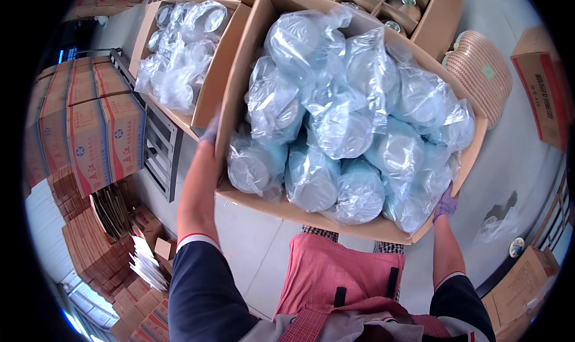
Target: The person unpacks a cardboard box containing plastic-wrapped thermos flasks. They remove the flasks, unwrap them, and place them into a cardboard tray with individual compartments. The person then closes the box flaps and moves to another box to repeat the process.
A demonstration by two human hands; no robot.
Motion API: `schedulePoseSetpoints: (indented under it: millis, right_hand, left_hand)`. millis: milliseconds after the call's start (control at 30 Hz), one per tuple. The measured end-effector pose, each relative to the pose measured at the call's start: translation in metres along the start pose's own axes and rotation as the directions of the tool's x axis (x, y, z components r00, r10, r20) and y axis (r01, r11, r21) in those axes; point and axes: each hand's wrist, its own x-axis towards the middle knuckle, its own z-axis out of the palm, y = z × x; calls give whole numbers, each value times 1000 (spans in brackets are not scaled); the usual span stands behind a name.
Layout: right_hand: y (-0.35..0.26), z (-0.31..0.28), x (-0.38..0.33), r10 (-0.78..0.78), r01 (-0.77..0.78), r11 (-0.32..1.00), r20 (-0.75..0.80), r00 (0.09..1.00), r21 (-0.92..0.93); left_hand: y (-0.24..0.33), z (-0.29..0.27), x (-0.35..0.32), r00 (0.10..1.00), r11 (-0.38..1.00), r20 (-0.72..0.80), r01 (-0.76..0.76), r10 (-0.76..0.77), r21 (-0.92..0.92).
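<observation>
A large open cardboard box (238, 84) is tilted in front of me, above my apron. Packed inside it are several clear plastic bags (344, 132), each around round, pale-bluish bundles with flat circular ends; what they contain is hard to make out through the plastic. My left hand (209, 131), in a thin purple glove, grips the box's left side, its fingers partly hidden and blurred. At the lower right corner my gloved right hand (445, 204) holds the box from outside, with some fingers out of sight beneath the edge.
Another open box (209, 84) with bagged round items stands at left on a dark metal frame (159, 156). Beyond is a divided carton (437, 18) holding glass jars. A woven hat-like item (479, 72) sits at right. Stacked cartons (90, 126) line the left.
</observation>
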Motion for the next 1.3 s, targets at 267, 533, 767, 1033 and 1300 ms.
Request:
schedulePoseSetpoints:
  millis: [267, 533, 767, 1033, 1300]
  right_hand:
    - [-74, -22, -70, 57, -32, 998, 465, 883, -60]
    - [-46, -83, -46, -151, 109, 988, 838, 524, 110]
    - [147, -280, 102, -470, 212, 880, 840, 270, 425]
    - [175, -521, 336, -96, -11, 972, 436, 895, 237]
    - [70, -593, 602, -472, 284, 686, 113, 874, 670]
  left_hand:
    - [50, 49, -55, 979, 973, -20, -197, 201, 124]
    - [30, 218, -357, 811, 895, 451, -443, 373, 57]
    - [88, 347, -593, 698, 815, 678, -518, 229, 259]
    - [288, 454, -620, 667, 851, 618, -526, 417, -6]
    - [236, 507, -537, 738, 924, 611, -382, 286, 29]
